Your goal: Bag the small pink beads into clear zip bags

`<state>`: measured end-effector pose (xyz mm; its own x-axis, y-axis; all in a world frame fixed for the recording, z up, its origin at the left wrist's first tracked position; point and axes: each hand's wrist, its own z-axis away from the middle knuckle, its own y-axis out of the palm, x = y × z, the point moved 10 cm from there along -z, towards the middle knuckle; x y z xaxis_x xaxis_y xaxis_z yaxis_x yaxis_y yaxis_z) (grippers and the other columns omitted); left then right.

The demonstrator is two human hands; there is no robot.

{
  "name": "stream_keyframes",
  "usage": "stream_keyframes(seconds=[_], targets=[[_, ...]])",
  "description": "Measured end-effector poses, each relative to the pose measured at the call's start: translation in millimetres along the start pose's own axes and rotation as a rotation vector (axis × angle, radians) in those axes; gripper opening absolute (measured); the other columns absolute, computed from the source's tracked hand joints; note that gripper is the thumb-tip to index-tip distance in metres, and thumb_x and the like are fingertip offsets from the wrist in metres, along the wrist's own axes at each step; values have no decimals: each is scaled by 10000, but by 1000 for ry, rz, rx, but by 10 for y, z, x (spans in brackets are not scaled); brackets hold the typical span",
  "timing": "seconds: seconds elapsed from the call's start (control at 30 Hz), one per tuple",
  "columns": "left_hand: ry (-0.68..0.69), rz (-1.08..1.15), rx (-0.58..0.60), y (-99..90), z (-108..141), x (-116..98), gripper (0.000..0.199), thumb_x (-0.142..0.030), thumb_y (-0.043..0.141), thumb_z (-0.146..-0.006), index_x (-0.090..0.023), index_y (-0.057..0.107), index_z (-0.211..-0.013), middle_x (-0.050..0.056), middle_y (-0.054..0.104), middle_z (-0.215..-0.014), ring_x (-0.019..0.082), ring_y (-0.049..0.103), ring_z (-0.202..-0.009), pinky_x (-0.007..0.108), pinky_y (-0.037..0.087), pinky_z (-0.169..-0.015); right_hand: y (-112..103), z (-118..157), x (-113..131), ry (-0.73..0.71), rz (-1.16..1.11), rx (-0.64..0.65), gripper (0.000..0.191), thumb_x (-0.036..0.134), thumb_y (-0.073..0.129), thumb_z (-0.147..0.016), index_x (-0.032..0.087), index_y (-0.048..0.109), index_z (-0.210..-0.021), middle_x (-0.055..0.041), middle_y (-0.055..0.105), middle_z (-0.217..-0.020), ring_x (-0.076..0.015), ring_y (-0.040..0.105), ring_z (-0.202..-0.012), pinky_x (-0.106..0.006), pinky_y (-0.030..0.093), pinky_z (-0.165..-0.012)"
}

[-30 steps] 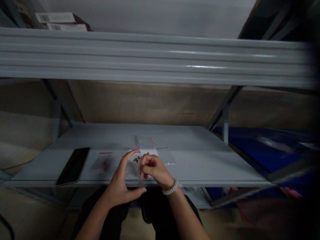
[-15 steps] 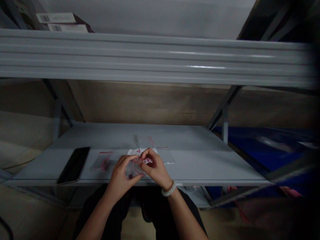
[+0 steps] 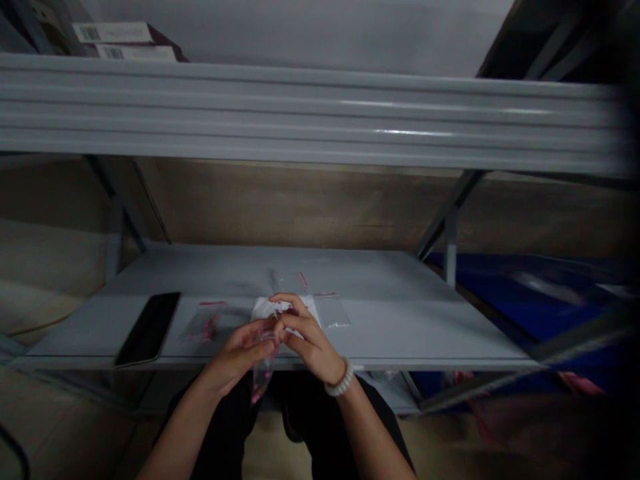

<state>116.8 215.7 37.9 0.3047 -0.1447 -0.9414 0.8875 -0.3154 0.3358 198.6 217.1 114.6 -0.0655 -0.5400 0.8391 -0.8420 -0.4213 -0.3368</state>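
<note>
Bag (image 3: 262,381) dropped below shelf (image 3: 385,293) edge; left hand (image 3: 240,351) closed in on its top

Since the frame half a second earlier, the left hand had gone from a spread, curved pose to a pinch, and the bag had come to hang between the person's knees and the shelf edge. Findings ran from left to right.

Two boxes (image 3: 133,41) sat stacked on the upper level, at its left end. Below them, on the shelf, a black device (image 3: 149,329) lay aslant, its lower end near the front edge. Beside it lay a red-topped bag (image 3: 212,305) with red contents.

The left hand gripped the bag near its mouth, thumb against fingers. The bag hung in front of the shelf edge, tilted slightly, with red bits (image 3: 257,391) in its lower part. Behind the hands, a white paper (image 3: 262,307) lay on the shelf, partly covered; reddish pieces (image 3: 284,307) showed on it. Farther back lay a rear bag (image 3: 289,283), clear, with a red strip.

The right hand (image 3: 304,335) had its fingers bent at the bag's mouth; whether it pinched the plastic could not be told. A pale bracelet (image 3: 342,379) circled that wrist. Just right of the paper lay a flat bag (image 3: 334,311), also clear.
</note>
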Motion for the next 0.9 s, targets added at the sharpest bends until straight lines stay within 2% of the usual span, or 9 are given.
stream_keyframes(seconds=[0.13, 0.2, 0.27, 0.33, 0.37, 0.43, 0.63, 0.8, 0.9], targets=[[19, -9, -63, -67, -1, -35, 434, -384, 771, -631, -148, 636, -968, 73, 635, -925, 164, 588, -835, 247, 466, -713, -25, -6, -31, 15, -82, -46, 131, 197, 517, -820, 181, 636, -766, -54, 503, -1232, -218, 434, -1173, -339, 329, -984], [53, -112, -102, -158, -30, -78, 439, -379, 752, -648, -158, 625, -1005, 88, 631, -1013, 190, 587, -922, 269, 469, -764, -150, -6, -162, 33, -144, -162, 157, 201, 518, -798, 202, 651, -881, -49, 522, -1238, -216, 446, -1172, -344, 327, -988], [100, -338, -183, -305, -78, -156, 438, -351, 740, -656, -176, 611, -1037, 81, 625, -1049, 198, 576, -973, 290, 460, -814, -368, 28, -436, 102, -217, -369, 231, 237, 481, -809, 210, 644, -970, -60, 569, -1192, -210, 489, -1129, -339, 364, -948], [147, -623, -254, -428, -150, -255, 449, -327, 744, -637, -191, 605, -1041, 61, 629, -1025, 199, 574, -962, 310, 451, -837, -587, 118, -804, 224, -254, -597, 266, 290, 429, -824, 186, 652, -926, -79, 641, -1049, -209, 553, -1026, -335, 401, -890], [165, -743, -256, -453, -201, -290, 453, -323, 743, -633, -196, 602, -1046, 58, 629, -1030, 202, 573, -957, 319, 449, -845, -665, 164, -976, 289, -250, -683, 287, 315, 414, -821, 169, 656, -876, -87, 660, -983, -212, 574, -973, -335, 414, -864], [193, -926, -208, -452, -322, -329, 442, -307, 737, -633, -192, 605, -1039, 61, 632, -1044, 205, 577, -943, 323, 451, -845, -755, 205, -1217, 375, -191, -771, 324, 336, 395, -806, 151, 660, -817, -94, 677, -909, -213, 591, -908, -327, 428, -824], [145, -1448, -10, -409, -638, -315, 441, -240, 709, -641, -182, 597, -1063, 59, 623, -1036, 196, 575, -924, 274, 444, -818, -789, 149, -1354, 461, 132, -777, 397, 324, 338, -806, 140, 688, -820, -105, 693, -894, -211, 599, -864, -294, 408, -790], [51, -1636, 39, -458, -799, -302, 444, -161, 705, -576, -190, 629, -1013, 63, 643, -991, 228, 580, -951, 284, 437, -827, -695, 172, -1381, 522, 293, -760, 406, 340, 338, -855, 134, 687, -888, -121, 686, -864, -218, 605, -816, -289, 401, -744], [2, -1731, 42, -441, -867, -267, 412, -133, 664, -597, -208, 637, -1001, 76, 647, -998, 252, 583, -967, 307, 440, -812, -610, 151, -1400, 514, 366, -724, 392, 341, 341, -882, 137, 674, -920, -120, 682, -856, -217, 609, -813, -286, 406, -744]])
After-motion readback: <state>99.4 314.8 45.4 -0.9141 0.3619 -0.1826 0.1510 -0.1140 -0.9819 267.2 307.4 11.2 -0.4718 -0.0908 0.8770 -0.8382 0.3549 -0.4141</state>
